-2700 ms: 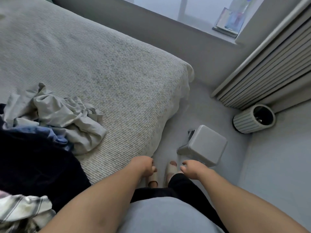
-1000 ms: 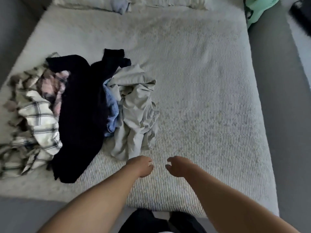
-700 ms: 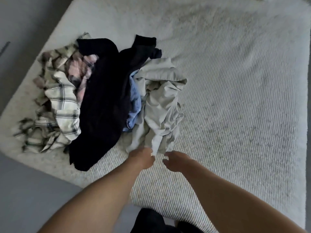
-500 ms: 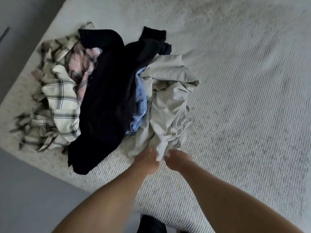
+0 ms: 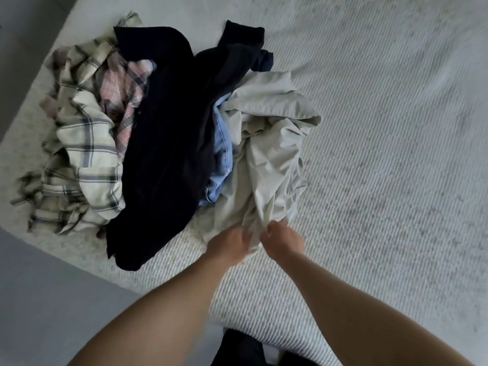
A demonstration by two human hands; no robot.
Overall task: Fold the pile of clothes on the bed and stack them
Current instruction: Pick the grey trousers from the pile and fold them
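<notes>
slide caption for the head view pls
Both hands, left hand and right hand, grip the beige garment at the pile's edge on the bed.

place: home bedroom
main evidence: bed fills most of the view, covered with a pale ribbed spread, one corner at lower left
laundry: unfolded pile of clothes lying on the bed, household wear
items in pile: cream plaid shirt, pink plaid piece, black garment, blue denim, light grey-beige garment
floor: plain grey floor beside the bed at lower left
person: bare forearms, reaching over the bed from its near edge, dark trousers at bottom edge
lighting: soft and dim, indoor
</notes>
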